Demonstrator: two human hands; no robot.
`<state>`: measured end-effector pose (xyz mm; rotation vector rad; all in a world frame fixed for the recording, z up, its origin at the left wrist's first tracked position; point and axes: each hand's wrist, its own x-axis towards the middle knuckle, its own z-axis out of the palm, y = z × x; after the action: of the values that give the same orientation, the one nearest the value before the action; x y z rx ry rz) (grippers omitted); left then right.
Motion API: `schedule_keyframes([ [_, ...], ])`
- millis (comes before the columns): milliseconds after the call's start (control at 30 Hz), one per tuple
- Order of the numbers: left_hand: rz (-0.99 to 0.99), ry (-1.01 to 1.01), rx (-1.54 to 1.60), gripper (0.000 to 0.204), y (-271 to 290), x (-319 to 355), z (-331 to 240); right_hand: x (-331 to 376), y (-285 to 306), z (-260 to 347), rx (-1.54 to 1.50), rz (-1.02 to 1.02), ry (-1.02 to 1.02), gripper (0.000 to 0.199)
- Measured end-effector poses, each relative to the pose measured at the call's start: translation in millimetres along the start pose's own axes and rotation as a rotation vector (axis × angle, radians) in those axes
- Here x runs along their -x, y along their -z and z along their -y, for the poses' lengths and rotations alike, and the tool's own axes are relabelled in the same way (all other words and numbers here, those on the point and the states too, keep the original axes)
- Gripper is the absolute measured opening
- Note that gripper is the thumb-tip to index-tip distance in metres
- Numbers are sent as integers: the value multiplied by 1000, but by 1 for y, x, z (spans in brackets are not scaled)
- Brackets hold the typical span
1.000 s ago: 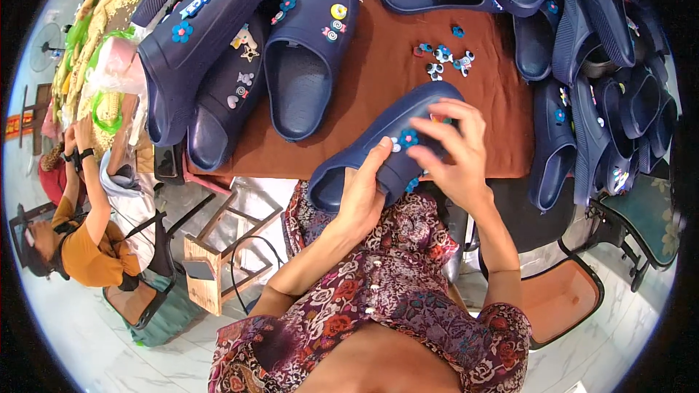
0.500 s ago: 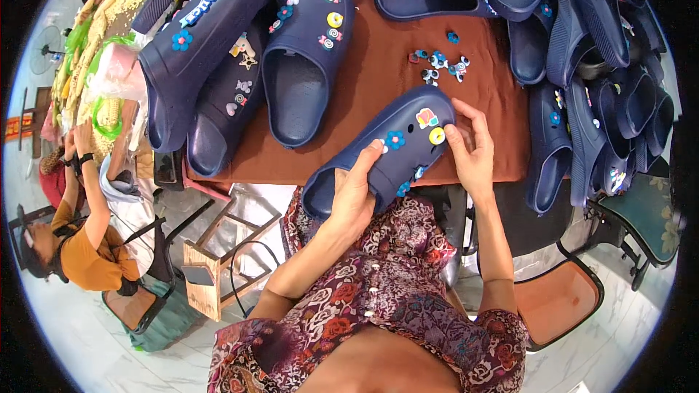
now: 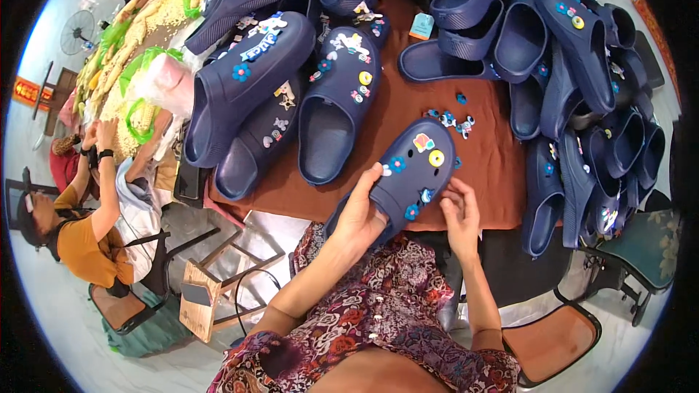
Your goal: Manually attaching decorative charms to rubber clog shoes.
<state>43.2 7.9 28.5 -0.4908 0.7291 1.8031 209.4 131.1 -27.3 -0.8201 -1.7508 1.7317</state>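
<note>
My left hand (image 3: 358,220) grips a navy blue clog (image 3: 400,196) over the table's front edge, thumb on the upper and fingers at its opening. The clog is tilted toe up and carries charms: a yellow ring (image 3: 436,158), a blue flower (image 3: 397,165), a multicoloured patch and more along its right side. Some dark holes in it show bare. Just right of the clog, my right hand (image 3: 461,222) has loosely bent fingers, somewhat apart, with nothing visible in them. Beyond the toe, several small loose charms (image 3: 460,125) lie on the brown tablecloth (image 3: 488,182).
More decorated navy clogs (image 3: 336,109) stand at the left of the table, and a pile of clogs (image 3: 520,36) fills the right. A orange-and-blue tag (image 3: 421,26) lies behind. Chairs (image 3: 553,342) and a wooden stool (image 3: 204,298) stand below. A person in mustard (image 3: 91,247) works at left.
My right hand has come away from the clog's toe and dropped lower beside it, fingers bending. The clog has tilted more upright in my left hand, and the whole view has shifted.
</note>
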Motion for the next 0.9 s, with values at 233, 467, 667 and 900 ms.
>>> schedule_keyframes([
  [233, 101, -23, 41, 34, -7, 0, -4, 5, -20, 9, -113, 55, -18, 51],
  [467, 177, -129, -92, 38, 9, -11, -2, -19, -4, 8, 260, 27, 111, 19],
  [667, 127, -120, -5, 42, 25, -21, -1, -100, 32, -4, 670, -214, 369, 14],
  [900, 24, -131, 13, 43, 12, -24, -5, -180, 44, -25, 750, -235, 355, 12],
])
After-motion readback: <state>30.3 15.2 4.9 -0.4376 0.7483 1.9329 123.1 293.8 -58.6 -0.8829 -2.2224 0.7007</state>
